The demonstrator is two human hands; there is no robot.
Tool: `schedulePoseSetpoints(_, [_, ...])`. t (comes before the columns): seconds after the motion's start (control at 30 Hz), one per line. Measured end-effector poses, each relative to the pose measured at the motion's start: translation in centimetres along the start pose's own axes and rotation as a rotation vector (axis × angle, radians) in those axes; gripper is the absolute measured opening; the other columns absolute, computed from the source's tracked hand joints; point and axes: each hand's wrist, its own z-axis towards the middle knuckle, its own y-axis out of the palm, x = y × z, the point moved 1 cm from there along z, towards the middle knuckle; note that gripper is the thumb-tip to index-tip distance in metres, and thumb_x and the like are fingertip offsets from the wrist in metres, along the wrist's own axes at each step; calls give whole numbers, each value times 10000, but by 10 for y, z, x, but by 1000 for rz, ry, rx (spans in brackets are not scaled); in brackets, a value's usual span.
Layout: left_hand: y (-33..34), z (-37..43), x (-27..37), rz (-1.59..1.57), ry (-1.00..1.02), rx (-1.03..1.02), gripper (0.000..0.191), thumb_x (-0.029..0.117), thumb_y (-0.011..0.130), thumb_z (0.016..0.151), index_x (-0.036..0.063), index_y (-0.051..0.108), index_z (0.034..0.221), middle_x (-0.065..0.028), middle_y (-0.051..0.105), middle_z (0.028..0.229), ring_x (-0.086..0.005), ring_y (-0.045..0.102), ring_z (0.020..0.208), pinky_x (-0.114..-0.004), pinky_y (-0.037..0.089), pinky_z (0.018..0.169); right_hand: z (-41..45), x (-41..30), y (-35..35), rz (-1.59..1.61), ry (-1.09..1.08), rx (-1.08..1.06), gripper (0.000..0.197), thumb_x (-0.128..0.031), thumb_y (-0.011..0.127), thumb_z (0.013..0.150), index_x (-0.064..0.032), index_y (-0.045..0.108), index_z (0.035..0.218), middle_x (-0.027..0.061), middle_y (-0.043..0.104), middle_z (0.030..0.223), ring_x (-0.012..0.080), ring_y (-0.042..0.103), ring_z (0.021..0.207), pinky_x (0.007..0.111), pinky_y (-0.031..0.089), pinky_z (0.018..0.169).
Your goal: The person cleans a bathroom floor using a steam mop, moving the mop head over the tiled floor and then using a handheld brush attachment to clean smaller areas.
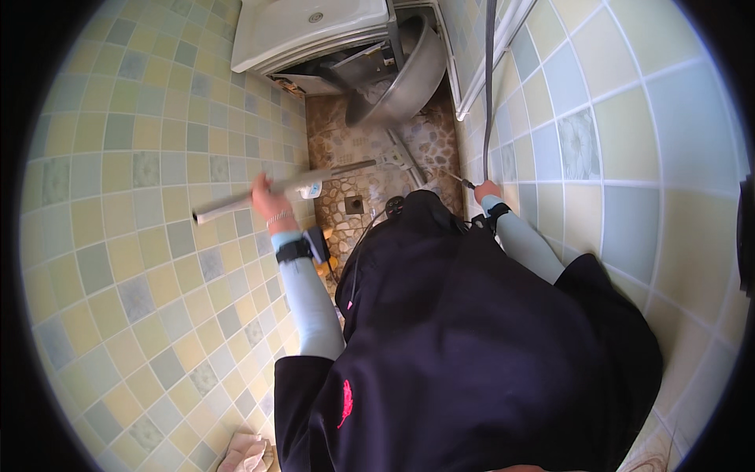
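My left hand (269, 199) is closed around the metal pole (301, 179) of a floor squeegee or flat mop. The pole slants across the narrow room, its free end near the left wall. Its long head (407, 158) rests on the wet-looking, pebble-patterned floor (336, 147), just beyond my feet. Low by the right wall, my right hand (487, 191) grips the dark handle of a slim spray wand (466, 183), whose tip points toward the squeegee head. A grey hose (488, 88) runs down the wall to this hand.
A large metal basin (422, 76) stands tilted beside an open cabinet (360, 62) under a white sink (295, 26). A square floor drain (354, 205) lies left of my feet. A white container (311, 190) stands by the left wall (147, 194); the right wall (619, 135) is close.
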Motion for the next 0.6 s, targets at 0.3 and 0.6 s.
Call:
schedulePoseSetpoints(0.3, [208,-56,51,36,54,-505,127,61,634,629,40,514,590,-10,458,549,-88,409,508,-221,292,468,-14,14,6,-28,-23,-35,276,-230,477,731,9,576,826,214,563,858,351,534,840,406,429,726])
schedulePoseSetpoints(0.6, [290,-84,95,-41,144,-847,228,42,594,631,38,436,465,3,364,421,-98,366,378,-226,278,393,-3,27,15,12,-45,-38,347,-286,470,722,37,569,803,236,556,857,384,526,824,421,418,742])
